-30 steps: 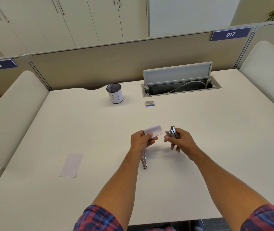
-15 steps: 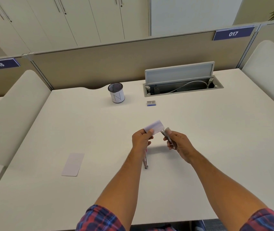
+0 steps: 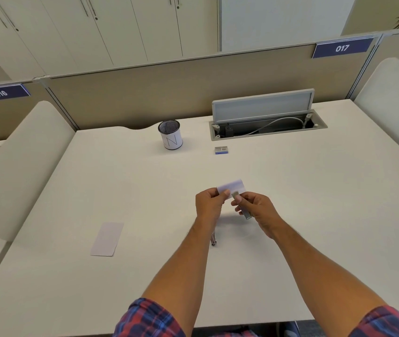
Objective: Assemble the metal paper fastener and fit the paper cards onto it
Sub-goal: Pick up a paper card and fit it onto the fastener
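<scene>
Nearest on the white tabletop lie a thin metal fastener strip and a pale rectangular paper card. Above, the left hand pinches a small white card; the right hand grips a flat grey metal fastener bar, its tip touching that card.

Two pale rectangular paper cards — one held up, one lying flat on the desk. Two slim metal fastener pieces (one held, one mostly hidden under the left forearm). One mesh-topped white pen cup — one small grey-and-blue box.
</scene>
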